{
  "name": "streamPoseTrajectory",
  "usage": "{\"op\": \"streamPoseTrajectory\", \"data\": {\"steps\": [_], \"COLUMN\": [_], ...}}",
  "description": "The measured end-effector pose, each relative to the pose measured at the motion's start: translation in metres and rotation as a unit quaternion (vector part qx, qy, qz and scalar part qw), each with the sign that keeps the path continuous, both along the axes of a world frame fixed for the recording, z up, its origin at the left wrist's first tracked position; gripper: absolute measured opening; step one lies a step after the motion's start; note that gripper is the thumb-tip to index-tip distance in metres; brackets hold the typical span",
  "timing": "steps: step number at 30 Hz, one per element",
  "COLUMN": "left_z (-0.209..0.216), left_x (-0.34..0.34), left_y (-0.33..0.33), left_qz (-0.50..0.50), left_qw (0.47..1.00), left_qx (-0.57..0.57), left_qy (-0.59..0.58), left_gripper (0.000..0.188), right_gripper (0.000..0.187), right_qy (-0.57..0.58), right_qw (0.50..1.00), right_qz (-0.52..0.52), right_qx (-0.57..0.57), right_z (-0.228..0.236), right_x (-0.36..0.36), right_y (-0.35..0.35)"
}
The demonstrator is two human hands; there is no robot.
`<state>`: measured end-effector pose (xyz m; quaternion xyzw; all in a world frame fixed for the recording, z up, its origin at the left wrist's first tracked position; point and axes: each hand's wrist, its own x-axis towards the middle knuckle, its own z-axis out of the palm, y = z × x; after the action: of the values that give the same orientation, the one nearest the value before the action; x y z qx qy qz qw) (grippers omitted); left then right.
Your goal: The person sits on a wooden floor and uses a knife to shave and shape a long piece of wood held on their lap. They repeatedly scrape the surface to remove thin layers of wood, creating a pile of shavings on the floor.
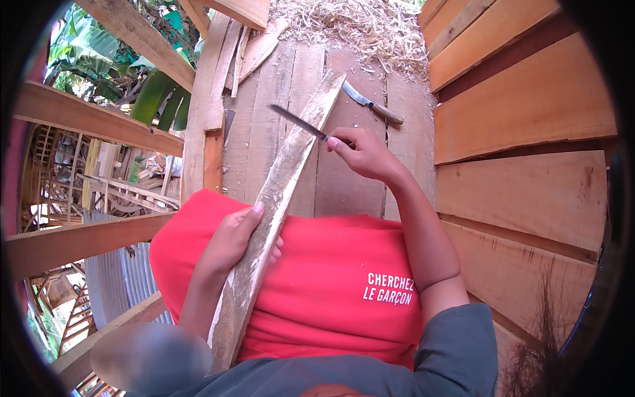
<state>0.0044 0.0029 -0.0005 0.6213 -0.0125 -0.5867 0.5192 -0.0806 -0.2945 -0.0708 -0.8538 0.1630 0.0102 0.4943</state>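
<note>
Weathered grey wooden planks (278,106) fill the upper middle of the frame as a floor or platform, with a heap of pale wood shavings (357,30) at the top centre. Reddish-brown boards (522,99) form a wall along the right side, and bare timber rails (92,119) cross the left side, with green banana leaves (155,96) and corrugated metal sheeting (112,284) showing beyond them.

A long rough strip of pale, bark-edged wood (278,198) runs diagonally from the lower centre up to the upper middle of the frame, lying across a red cloth (331,278) with white lettering that covers the person's lap. The left hand (235,241) is wrapped around the strip at about its midpoint, thumb lying along the upper face and fingers curled beneath, gripping it firmly. The right hand (364,155), just right of the strip's upper part, is closed around the handle of a slim dark-bladed knife (297,122); the blade points toward the upper left and lies across the strip near its upper end, touching or just over the wood.

A second knife with a bright steel blade and brown wooden handle (374,104) lies loose on the planks, to the right of the strip's upper tip, near the shavings.
</note>
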Motion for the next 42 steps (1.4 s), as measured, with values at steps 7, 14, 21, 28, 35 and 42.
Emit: {"op": "streamPoseTrajectory", "data": {"steps": [7, 14, 21, 28, 35, 42], "left_z": [0.007, 0.008, -0.004, -0.004, 0.0, 0.0], "left_x": [0.0, 0.0, 0.0, 0.005, 0.006, 0.007], "left_y": [0.002, 0.003, 0.001, 0.002, 0.0, -0.003], "left_qz": [0.116, 0.13, 0.014, 0.017, 0.011, 0.012], "left_qw": [0.978, 0.933, 0.997, 0.998, 0.999, 0.999], "left_qx": [-0.1, -0.21, -0.069, -0.056, -0.05, -0.052], "left_qy": [0.143, 0.262, 0.043, 0.033, 0.003, 0.011], "left_gripper": [0.051, 0.055, 0.031, 0.031, 0.031, 0.032], "right_gripper": [0.032, 0.064, 0.053, 0.051, 0.052, 0.055], "right_qy": [-0.045, -0.027, 0.032, -0.004, 0.009, -0.006], "right_qw": [0.996, 0.991, 0.977, 0.964, 0.961, 0.949], "right_qz": [0.01, -0.046, -0.079, -0.122, -0.118, -0.138], "right_qx": [0.073, -0.125, -0.197, -0.237, -0.25, -0.284], "right_z": [-0.005, 0.017, -0.015, -0.037, -0.018, -0.025], "right_x": [-0.008, -0.007, -0.006, 0.006, 0.005, 0.008], "right_y": [0.017, 0.065, 0.086, 0.069, 0.079, 0.065]}}
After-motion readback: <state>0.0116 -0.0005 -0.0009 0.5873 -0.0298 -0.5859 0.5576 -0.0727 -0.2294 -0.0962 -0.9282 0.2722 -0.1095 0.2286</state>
